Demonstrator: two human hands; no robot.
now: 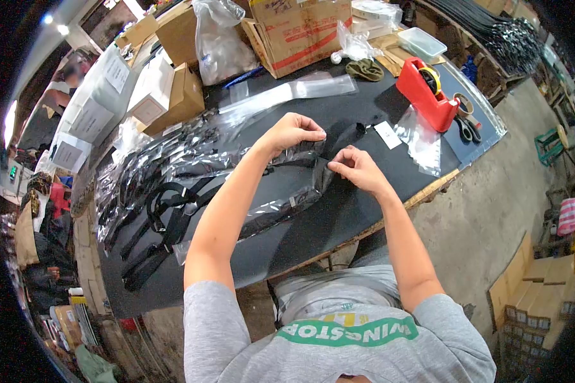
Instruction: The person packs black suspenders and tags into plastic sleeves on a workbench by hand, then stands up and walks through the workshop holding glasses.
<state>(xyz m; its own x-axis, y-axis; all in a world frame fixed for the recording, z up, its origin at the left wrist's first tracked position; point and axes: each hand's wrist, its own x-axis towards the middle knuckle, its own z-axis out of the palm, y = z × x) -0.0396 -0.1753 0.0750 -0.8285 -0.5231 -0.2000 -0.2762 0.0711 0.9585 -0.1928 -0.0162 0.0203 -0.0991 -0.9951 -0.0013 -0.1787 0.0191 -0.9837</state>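
My right hand (359, 170) pinches the edge of a clear plastic bag (294, 203) that has a dark strap inside and lies along the black tabletop. Just above and left of it, my left hand (295, 133) is closed, thumb and fingertips together near the bag's end. What it holds, if anything, is too small to make out. Loose black straps (166, 220) lie in loops left of the bag. A small white card (387, 135) rests on the table to the right of my hands.
Bagged black straps (134, 172) are heaped on the left. A red tape dispenser (425, 96), scissors (467, 129), a tape roll (464, 104) and clear bags (420, 143) sit at the right. Cardboard boxes (300, 32) stand behind. The table's wooden front edge (421, 195) is near me.
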